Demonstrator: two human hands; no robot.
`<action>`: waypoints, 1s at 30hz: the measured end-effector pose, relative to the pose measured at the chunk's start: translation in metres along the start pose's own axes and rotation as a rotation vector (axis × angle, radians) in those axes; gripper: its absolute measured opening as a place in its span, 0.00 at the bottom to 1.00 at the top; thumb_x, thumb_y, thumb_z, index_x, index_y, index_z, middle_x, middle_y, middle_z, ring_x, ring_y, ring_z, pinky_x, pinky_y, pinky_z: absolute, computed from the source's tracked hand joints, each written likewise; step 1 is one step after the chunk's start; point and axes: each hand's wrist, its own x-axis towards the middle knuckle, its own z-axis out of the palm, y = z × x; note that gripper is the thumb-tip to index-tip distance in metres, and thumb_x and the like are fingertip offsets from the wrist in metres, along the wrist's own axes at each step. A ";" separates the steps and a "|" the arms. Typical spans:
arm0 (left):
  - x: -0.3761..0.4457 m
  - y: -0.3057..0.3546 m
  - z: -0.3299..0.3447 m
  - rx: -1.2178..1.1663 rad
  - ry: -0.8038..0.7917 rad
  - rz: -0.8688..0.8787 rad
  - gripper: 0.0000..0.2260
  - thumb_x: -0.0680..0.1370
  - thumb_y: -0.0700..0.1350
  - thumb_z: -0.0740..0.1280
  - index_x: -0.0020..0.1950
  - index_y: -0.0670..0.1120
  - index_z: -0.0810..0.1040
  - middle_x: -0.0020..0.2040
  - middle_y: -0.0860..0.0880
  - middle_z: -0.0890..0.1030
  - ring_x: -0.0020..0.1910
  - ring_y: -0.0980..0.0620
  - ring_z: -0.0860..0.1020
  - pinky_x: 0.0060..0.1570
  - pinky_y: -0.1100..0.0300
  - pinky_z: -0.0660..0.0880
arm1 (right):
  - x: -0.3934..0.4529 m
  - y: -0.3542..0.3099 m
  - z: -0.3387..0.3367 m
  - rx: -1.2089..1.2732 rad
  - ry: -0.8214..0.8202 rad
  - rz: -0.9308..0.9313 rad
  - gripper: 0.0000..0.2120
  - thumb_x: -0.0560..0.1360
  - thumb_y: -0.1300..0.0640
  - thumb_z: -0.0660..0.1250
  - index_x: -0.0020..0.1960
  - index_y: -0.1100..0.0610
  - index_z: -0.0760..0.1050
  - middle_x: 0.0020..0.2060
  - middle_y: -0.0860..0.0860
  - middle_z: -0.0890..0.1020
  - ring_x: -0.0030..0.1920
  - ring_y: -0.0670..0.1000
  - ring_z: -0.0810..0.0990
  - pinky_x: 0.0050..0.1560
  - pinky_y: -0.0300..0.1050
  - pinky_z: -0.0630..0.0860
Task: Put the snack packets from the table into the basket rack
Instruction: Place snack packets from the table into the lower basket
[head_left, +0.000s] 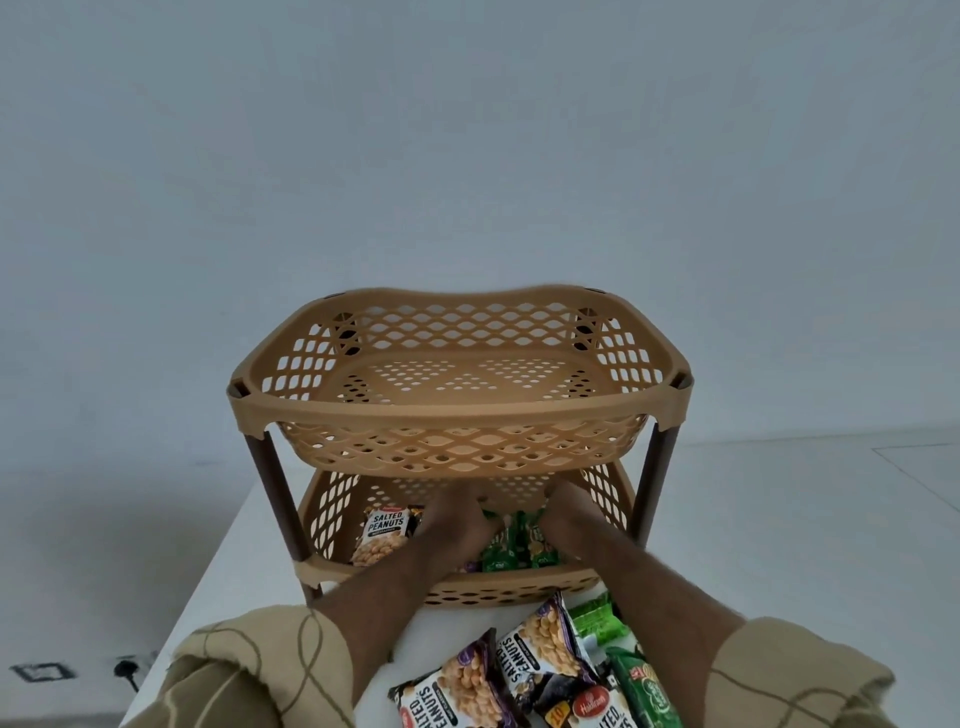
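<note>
I see both hands inside the lower tier of the tan perforated plastic two-tier basket rack (457, 410) with brown posts. Left hand (457, 525) and right hand (571, 519) sit on glossy green foil packets (514, 545); finger closure I can't tell. Salted-peanut pouch (379, 535) lies left in that tier. More crinkled packets (545, 670) on the white table (249, 545).

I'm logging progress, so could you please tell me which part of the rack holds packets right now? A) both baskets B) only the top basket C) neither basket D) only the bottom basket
D: the top basket shows only its bare floor, while a peanut packet and green packets lie in the bottom basket, where both hands reach.
</note>
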 end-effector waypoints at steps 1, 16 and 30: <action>-0.003 0.000 -0.007 -0.002 0.004 -0.011 0.13 0.75 0.49 0.72 0.58 0.49 0.82 0.52 0.52 0.84 0.47 0.54 0.81 0.44 0.61 0.78 | -0.005 -0.001 -0.002 -0.010 0.038 -0.018 0.10 0.76 0.66 0.61 0.53 0.59 0.78 0.45 0.51 0.81 0.45 0.51 0.80 0.45 0.46 0.80; -0.132 -0.012 -0.033 -0.162 0.375 0.175 0.10 0.76 0.43 0.68 0.44 0.60 0.77 0.40 0.58 0.80 0.42 0.60 0.78 0.36 0.69 0.73 | -0.113 -0.016 0.002 -0.120 0.465 -0.483 0.10 0.76 0.60 0.62 0.55 0.53 0.76 0.44 0.51 0.81 0.46 0.55 0.79 0.42 0.46 0.71; -0.246 -0.093 -0.028 0.482 -0.196 0.003 0.30 0.73 0.56 0.70 0.73 0.56 0.66 0.67 0.55 0.71 0.64 0.53 0.70 0.61 0.59 0.70 | -0.189 0.018 0.044 0.028 0.315 -0.475 0.08 0.77 0.57 0.64 0.54 0.52 0.80 0.48 0.46 0.82 0.46 0.47 0.79 0.49 0.46 0.77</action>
